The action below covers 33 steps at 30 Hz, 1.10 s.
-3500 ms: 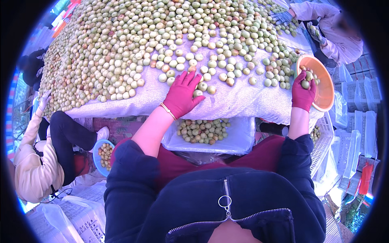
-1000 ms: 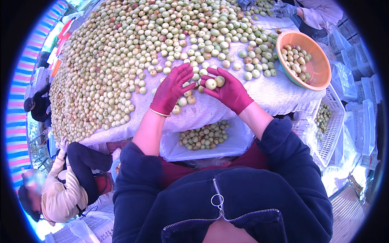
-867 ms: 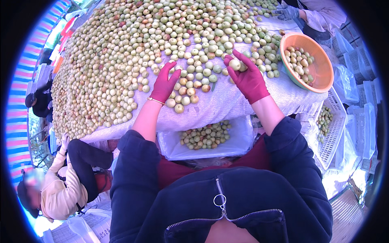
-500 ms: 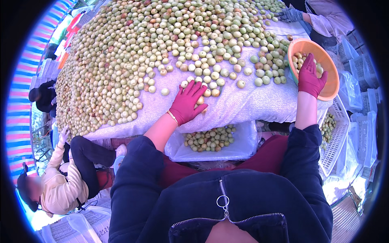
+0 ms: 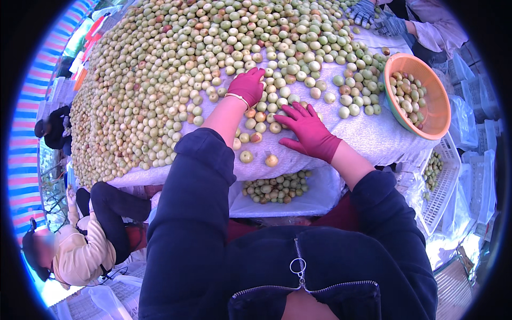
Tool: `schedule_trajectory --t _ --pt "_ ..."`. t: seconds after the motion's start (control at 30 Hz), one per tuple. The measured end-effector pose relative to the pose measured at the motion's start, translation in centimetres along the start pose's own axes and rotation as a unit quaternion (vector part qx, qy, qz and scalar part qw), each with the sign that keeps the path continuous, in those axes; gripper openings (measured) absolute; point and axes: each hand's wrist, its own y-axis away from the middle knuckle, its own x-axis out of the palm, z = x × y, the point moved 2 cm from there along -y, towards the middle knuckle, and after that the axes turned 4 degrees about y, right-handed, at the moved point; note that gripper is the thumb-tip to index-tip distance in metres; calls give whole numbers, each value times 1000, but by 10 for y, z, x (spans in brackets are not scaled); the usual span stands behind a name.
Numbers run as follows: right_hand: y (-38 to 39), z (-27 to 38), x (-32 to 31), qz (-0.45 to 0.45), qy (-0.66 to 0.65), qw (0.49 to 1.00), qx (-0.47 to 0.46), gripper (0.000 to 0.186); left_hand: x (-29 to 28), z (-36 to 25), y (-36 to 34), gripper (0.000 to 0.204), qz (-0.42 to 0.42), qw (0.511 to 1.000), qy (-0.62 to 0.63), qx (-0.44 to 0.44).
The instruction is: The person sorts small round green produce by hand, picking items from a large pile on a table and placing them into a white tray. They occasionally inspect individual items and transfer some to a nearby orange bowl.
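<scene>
A large heap of small round green jujubes [image 5: 213, 48], some reddish, covers the white cloth-topped table [image 5: 362, 128]. My left hand [image 5: 247, 87], in a dark pink glove, is on the near edge of the heap. Its fingers curl down among the jujubes, and what they hold, if anything, is hidden. To its right, my right hand [image 5: 312, 133], gloved alike, lies palm down with fingers spread, their tips at several loose jujubes. Between my wrists and the table edge, a few jujubes [image 5: 272, 160] lie apart on the cloth. An orange basket [image 5: 441, 101] at the right holds more jujubes.
Below the table edge, a lined bin [image 5: 326, 194] holds jujubes. A white crate [image 5: 445, 181] stands at the right with jujubes in it. Another person's grey-gloved hands [image 5: 376, 17] work at the far right. A seated person [image 5: 82, 250] is at the left.
My right hand has left the orange basket and moved left to the jujubes. My left hand has moved farther up the heap, and more jujubes lie near the table edge.
</scene>
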Motion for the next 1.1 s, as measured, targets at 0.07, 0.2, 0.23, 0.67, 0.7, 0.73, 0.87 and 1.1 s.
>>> schedule_trajectory --t 0.07,0.2,0.23,0.67,0.7,0.73,0.87,1.1 --pt "1 14 2 5 -97 994 -46 54 8 -6 10 49 -1 999 32 39" --pt "-4 13 -9 71 -322 938 -102 45 4 -15 68 54 47 979 99 170" --pt "-4 3 -14 119 -455 881 -47 39 1 -16 82 53 68 978 64 186" --pt "-2 -8 -19 69 -188 979 46 59 -37 -17 198 72 45 993 103 27" --pt "-2 -5 -19 86 -152 984 39 59 -38 -21 203 70 45 992 116 -3" --pt "-1 -2 -21 93 -119 988 30 59 -39 -25 207 68 48 996 77 -10" --pt "1 6 -22 125 -82 988 26 61 -45 -43 214 54 -9 999 2 41" --pt "-3 32 -19 31 -81 990 -110 42 -17 -63 211 37 103 994 -1 46"
